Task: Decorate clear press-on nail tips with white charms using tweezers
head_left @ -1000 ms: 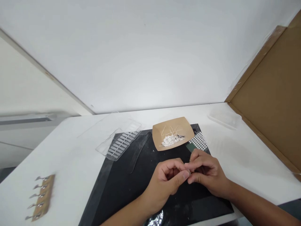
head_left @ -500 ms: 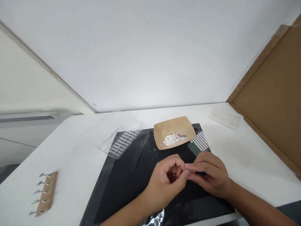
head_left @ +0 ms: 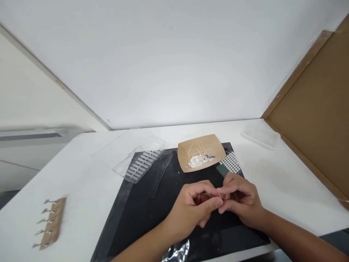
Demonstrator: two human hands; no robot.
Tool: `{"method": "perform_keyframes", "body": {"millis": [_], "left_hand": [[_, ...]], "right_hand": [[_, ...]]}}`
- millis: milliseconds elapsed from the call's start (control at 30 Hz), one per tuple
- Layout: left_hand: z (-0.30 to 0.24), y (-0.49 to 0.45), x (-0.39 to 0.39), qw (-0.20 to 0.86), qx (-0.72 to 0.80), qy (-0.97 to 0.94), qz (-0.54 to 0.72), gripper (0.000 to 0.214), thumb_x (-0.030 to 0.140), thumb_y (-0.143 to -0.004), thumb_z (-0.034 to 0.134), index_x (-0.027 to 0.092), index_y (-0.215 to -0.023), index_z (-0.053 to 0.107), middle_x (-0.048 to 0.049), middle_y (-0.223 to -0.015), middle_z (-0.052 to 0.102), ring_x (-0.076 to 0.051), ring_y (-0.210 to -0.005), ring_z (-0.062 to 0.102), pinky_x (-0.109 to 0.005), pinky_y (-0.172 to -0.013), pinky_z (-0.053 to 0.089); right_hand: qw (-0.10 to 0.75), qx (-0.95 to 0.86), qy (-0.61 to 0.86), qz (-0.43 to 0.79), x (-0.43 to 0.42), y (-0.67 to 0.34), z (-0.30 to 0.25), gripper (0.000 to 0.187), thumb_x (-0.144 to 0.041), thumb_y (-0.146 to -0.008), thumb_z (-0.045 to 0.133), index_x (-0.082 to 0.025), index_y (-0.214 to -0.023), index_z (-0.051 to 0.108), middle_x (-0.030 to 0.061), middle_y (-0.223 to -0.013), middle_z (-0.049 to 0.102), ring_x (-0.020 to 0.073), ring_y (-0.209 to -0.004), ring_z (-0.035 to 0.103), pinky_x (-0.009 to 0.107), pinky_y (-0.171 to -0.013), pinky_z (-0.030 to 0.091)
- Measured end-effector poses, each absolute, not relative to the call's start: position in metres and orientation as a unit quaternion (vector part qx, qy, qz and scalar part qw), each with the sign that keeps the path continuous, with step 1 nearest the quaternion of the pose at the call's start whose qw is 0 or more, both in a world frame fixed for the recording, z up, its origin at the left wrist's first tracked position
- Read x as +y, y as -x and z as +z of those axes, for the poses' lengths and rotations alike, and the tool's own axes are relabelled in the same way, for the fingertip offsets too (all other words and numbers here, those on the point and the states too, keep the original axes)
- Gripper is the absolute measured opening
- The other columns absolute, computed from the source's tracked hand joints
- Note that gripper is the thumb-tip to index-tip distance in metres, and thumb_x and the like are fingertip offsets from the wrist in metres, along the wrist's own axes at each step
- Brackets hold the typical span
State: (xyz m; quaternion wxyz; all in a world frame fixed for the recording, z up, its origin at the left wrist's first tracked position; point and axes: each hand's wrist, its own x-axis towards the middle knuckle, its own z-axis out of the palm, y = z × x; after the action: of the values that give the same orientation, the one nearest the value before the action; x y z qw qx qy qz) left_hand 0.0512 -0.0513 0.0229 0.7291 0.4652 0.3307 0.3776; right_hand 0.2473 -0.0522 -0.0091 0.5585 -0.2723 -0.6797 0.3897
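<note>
Over the black mat [head_left: 133, 222], my left hand [head_left: 191, 207] and my right hand [head_left: 242, 198] meet with their thumbs and fingertips pinched together. Whatever lies between the fingertips is too small and covered to name. Just beyond the hands sits a brown paper tray [head_left: 185, 149] with a heap of white bits and thin sticks in it. A sheet of white round dots [head_left: 231, 162] lies beyond my right hand, partly under the tray. Left of the tray rests a dark curved strip, like a nail file [head_left: 160, 176].
Clear plastic sheets with pale nail-shaped pieces [head_left: 141, 165] overlap the mat's far left corner. At the left, a brown strip [head_left: 54, 222] carries several metal clip-like pieces. A clear plastic box [head_left: 260, 136] stands at the back right, near a cardboard wall [head_left: 313, 98]. Shiny wrapping [head_left: 178, 251] lies at the front edge.
My fingertips have shifted slightly right and turned, with the left thumb now further over toward the right hand. The view has moved a little; the tray and sheets stay in place.
</note>
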Motion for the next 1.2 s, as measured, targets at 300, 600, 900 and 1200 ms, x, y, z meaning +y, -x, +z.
{"method": "perform_keyframes", "body": {"millis": [300,600,900,1200], "left_hand": [[0.013,-0.051,-0.052,0.772,0.262,-0.449,0.365,0.026,0.038,-0.091,0.081,0.013,-0.087,0.073,-0.0002,-0.079,0.066,0.002,-0.036,0.046,-0.012,-0.034,0.024],[0.02,-0.051,-0.054,0.743,0.299,-0.488,0.347,0.038,0.047,-0.092,0.079,0.012,-0.084,0.067,0.0013,-0.073,0.061,0.001,-0.038,0.044,-0.012,-0.037,0.028],[0.015,-0.05,-0.052,0.74,0.292,-0.481,0.368,0.035,0.045,-0.092,0.08,0.012,-0.086,0.069,0.0014,-0.078,0.06,0.003,-0.04,0.042,-0.012,-0.038,0.029],[0.015,-0.05,-0.052,0.722,0.306,-0.497,0.372,0.03,0.043,-0.097,0.074,0.013,-0.09,0.07,0.0021,-0.08,0.057,0.002,-0.043,0.043,-0.012,-0.04,0.029]], "right_hand": [[0.549,-0.58,0.251,0.547,-0.054,-0.243,-0.012,0.032,-0.029,-0.079,0.096,-0.035,-0.107,0.083,-0.003,-0.078,0.059,0.0119,-0.07,0.057,0.024,-0.063,0.05],[0.52,-0.591,0.26,0.559,-0.052,-0.246,-0.011,0.034,-0.032,-0.077,0.097,-0.034,-0.107,0.083,-0.0031,-0.081,0.056,0.0108,-0.072,0.056,0.023,-0.064,0.048],[0.525,-0.611,0.283,0.521,-0.055,-0.247,-0.011,0.04,-0.033,-0.081,0.094,-0.034,-0.118,0.079,-0.0027,-0.084,0.061,0.0113,-0.073,0.06,0.024,-0.067,0.051],[0.541,-0.734,0.294,0.286,-0.053,-0.25,0.002,0.028,-0.026,-0.09,0.087,-0.025,-0.116,0.077,-0.0015,-0.077,0.068,0.0127,-0.07,0.061,0.024,-0.062,0.052]]}}
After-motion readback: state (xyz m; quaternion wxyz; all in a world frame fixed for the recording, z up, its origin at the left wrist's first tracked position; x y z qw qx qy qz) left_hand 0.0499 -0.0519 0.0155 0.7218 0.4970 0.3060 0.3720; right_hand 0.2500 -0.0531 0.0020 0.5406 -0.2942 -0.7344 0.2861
